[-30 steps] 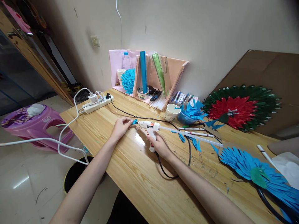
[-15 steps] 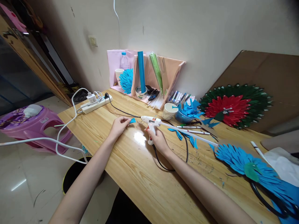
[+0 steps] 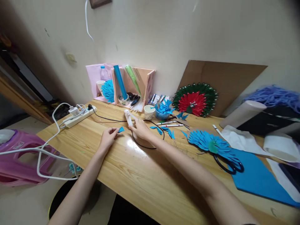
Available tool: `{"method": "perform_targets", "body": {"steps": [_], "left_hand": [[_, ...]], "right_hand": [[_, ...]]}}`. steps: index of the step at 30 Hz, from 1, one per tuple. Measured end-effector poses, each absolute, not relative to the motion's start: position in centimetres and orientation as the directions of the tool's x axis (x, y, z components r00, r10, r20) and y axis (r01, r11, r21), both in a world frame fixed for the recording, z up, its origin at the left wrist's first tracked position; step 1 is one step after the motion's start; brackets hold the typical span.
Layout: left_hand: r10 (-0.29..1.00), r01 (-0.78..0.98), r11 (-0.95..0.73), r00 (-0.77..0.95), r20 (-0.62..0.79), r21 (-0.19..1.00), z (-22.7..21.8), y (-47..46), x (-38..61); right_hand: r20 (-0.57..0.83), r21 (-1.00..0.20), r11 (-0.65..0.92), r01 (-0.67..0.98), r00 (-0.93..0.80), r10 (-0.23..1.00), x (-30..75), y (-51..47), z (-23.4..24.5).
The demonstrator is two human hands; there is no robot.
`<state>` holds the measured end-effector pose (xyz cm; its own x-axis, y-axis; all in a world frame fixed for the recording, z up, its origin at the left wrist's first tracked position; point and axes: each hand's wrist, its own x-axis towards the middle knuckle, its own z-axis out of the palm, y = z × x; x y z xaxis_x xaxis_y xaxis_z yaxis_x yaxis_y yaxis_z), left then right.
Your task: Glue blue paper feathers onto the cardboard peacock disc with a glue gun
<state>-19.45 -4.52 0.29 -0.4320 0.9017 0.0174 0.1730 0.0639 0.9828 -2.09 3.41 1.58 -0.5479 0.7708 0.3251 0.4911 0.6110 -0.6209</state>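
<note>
Between the fingertips of my left hand (image 3: 109,138) is a small pleated piece of blue paper (image 3: 121,129). My right hand (image 3: 140,128) is closed on a white hot glue gun (image 3: 128,118), held beyond the blue piece and apart from it. The gun's nozzle is hard to make out at this angle. Its black cord (image 3: 143,147) loops on the table beneath my right wrist. Just right of that hand lie loose blue paper petals (image 3: 171,133) and capped pens (image 3: 172,126).
A paper cup (image 3: 149,112) and a bowl of blue scraps (image 3: 162,115) stand behind the pens. At right are a blue paper flower (image 3: 199,140), black-handled scissors (image 3: 231,168) and blue sheet (image 3: 260,178). A power strip (image 3: 79,118) sits at the left edge.
The view has swung right. My right hand has carried the glue gun away from the blue paper piece toward the back of the table, turning it. My left hand still pinches the piece.
</note>
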Motion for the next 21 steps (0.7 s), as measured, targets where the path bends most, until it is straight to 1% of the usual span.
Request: {"method": "perform_targets", "body": {"steps": [1, 3, 4, 6, 7, 8, 10, 13, 16, 19, 21], "left_hand": [[0.911, 0.169, 0.059, -0.412, 0.016, 0.984, 0.5, -4.8, -18.5], [0.943, 0.153, 0.06, -0.332, -0.006, 0.986, 0.8, -4.9, -16.0], [0.964, 0.135, 0.067, -0.263, -0.029, 0.989, 1.0, -4.8, -14.3], [0.993, 0.071, 0.113, -0.054, -0.109, 0.991, 1.2, -4.0, -10.6], [0.983, 0.041, 0.158, 0.084, -0.161, 0.987, 1.3, -3.4, -8.5], [0.964, 0.027, 0.19, 0.187, -0.191, 0.981, 1.3, -2.8, -6.4], [0.934, 0.031, 0.165, 0.315, -0.167, 0.986, 1.3, -1.5, -2.5], [0.924, 0.025, 0.097, 0.37, -0.099, 0.995, 0.9, 0.0, 2.2], [0.947, 0.042, 0.014, 0.32, -0.027, 0.999, 0.2, 0.7, 4.7], [0.963, 0.053, -0.068, 0.265, 0.052, 0.996, -0.6, 0.5, 5.4], [0.962, 0.056, -0.071, 0.266, 0.054, 0.996, -1.0, 0.3, 5.4]], "right_hand": [[0.35, -0.58, 0.623, 0.525, -0.53, 0.772, 0.1, 2.4, 1.8], [0.398, -0.548, 0.667, 0.505, -0.544, 0.739, 4.8, 0.3, 1.9], [0.411, -0.561, 0.667, 0.49, -0.535, 0.738, 7.2, -0.8, 1.9], [0.399, -0.601, 0.629, 0.493, -0.498, 0.77, 11.6, -2.6, 1.7], [0.384, -0.625, 0.592, 0.508, -0.46, 0.801, 13.5, -3.3, 1.5], [0.371, -0.647, 0.553, 0.525, -0.417, 0.83, 15.1, -3.9, 1.4], [0.357, -0.684, 0.481, 0.549, -0.323, 0.877, 17.7, -4.7, 1.1], [0.365, -0.729, 0.406, 0.552, -0.188, 0.912, 20.3, -4.8, 0.8], [0.392, -0.76, 0.375, 0.531, -0.086, 0.916, 21.8, -4.3, 0.6], [0.42, -0.75, 0.396, 0.53, -0.08, 0.904, 22.3, -3.7, 0.3], [0.433, -0.728, 0.415, 0.546, -0.103, 0.895, 22.4, -3.5, 0.2]]}}
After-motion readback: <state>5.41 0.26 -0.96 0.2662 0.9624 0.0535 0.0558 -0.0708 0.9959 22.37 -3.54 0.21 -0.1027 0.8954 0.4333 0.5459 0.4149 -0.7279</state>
